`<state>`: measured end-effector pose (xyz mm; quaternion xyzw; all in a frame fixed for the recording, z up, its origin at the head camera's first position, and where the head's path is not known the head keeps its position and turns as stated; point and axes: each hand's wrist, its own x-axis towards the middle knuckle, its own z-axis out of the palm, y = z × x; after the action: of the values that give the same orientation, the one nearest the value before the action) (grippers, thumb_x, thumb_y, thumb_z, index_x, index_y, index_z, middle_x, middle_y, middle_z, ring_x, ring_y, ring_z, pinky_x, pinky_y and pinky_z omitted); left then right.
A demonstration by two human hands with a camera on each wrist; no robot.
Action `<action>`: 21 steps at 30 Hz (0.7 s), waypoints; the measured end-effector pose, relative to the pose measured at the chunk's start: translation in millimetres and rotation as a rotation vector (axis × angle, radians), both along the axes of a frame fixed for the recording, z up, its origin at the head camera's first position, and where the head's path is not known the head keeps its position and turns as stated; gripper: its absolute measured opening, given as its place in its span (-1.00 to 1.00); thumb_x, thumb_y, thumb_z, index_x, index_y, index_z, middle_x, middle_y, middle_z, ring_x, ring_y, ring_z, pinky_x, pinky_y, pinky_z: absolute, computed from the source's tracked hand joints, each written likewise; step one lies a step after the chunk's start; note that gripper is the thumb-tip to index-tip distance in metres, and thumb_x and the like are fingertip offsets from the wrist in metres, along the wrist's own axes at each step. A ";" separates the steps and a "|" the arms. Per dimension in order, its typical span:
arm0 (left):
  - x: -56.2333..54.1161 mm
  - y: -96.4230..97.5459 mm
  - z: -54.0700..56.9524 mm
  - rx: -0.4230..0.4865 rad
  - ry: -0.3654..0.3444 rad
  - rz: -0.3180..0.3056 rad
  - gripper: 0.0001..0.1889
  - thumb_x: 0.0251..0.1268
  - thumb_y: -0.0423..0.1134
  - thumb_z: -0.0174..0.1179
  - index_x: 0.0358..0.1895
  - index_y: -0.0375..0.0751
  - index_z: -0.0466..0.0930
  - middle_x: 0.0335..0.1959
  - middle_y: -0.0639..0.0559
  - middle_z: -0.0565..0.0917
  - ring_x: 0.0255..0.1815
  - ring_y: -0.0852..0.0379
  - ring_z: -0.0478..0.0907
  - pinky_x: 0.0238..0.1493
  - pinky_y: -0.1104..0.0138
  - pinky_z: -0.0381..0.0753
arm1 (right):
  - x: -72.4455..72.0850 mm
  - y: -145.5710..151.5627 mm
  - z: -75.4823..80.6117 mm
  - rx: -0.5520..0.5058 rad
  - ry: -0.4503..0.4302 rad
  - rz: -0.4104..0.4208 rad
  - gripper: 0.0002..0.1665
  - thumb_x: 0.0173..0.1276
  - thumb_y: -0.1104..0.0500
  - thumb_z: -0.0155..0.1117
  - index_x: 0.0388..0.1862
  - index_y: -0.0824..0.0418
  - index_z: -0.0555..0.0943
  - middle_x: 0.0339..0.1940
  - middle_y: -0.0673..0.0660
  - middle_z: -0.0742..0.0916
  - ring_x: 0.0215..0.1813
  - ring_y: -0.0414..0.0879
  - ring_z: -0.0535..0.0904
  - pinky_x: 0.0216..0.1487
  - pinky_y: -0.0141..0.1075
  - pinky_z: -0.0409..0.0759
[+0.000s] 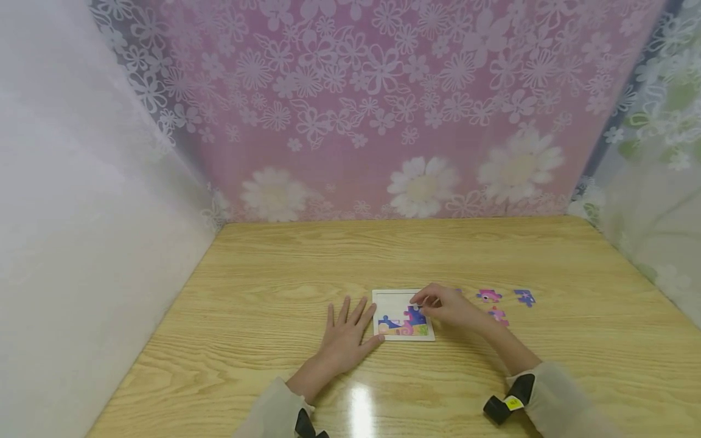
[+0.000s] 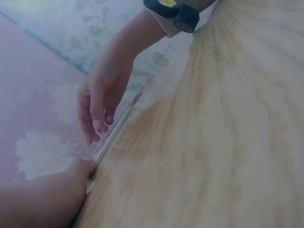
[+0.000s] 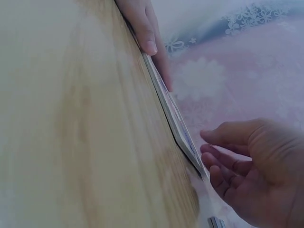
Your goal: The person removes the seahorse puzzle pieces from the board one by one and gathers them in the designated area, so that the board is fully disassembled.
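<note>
A white-framed jigsaw puzzle [image 1: 404, 339] lies flat on the table, its lower part filled with joined blue, pink and yellow pieces [image 1: 405, 328]. The upper left of its tray is bare white. My left hand [image 1: 345, 344] lies spread beside the frame, thumb and fingertips touching its left edge. Over the puzzle's right side hovers my right hand [image 1: 451, 310], fingers loosely bent. In the right wrist view, its thumb and fingertips stand slightly apart above the frame [image 3: 173, 126], with no piece visible between them.
Right of my right hand lie loose pieces: a pink one with an eye [image 1: 489, 295], a blue one [image 1: 526, 297] and a pink one [image 1: 498, 316]. Another blue piece [image 1: 458, 292] is partly hidden by that hand. Floral curtains border the wooden table [image 1: 274, 261].
</note>
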<state>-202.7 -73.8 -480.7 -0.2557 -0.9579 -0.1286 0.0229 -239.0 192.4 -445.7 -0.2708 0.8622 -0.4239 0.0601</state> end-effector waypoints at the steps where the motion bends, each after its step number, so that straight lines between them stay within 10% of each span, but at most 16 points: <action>1: 0.1 0.2 0.2 0.002 -0.002 -0.002 -0.27 0.30 0.35 -0.34 0.45 0.06 0.03 0.44 0.03 0.00 0.42 -0.15 -0.25 0.26 -0.14 -0.39 | 0.4 -0.8 -0.2 0.014 -0.008 -0.005 -0.78 0.25 0.35 0.21 -0.11 0.28 0.60 -0.23 0.11 0.61 -0.25 -0.06 0.50 -0.28 -0.30 0.51; 21: -2.4 -0.6 -3.4 0.000 0.004 -0.005 -0.27 0.31 0.35 -0.37 0.45 0.06 0.01 0.45 0.03 -0.01 0.42 -0.14 -0.26 0.26 -0.14 -0.40 | 0.0 -3.4 -4.7 0.087 0.023 0.022 -0.69 0.22 0.37 0.24 -0.03 0.29 0.59 -0.22 0.09 0.53 -0.37 -0.14 0.36 -0.39 -0.35 0.42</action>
<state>-205.1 -74.4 -484.1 -0.2581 -0.9572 -0.1283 0.0247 -239.1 189.0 -450.4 -0.2824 0.8774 -0.3820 0.0664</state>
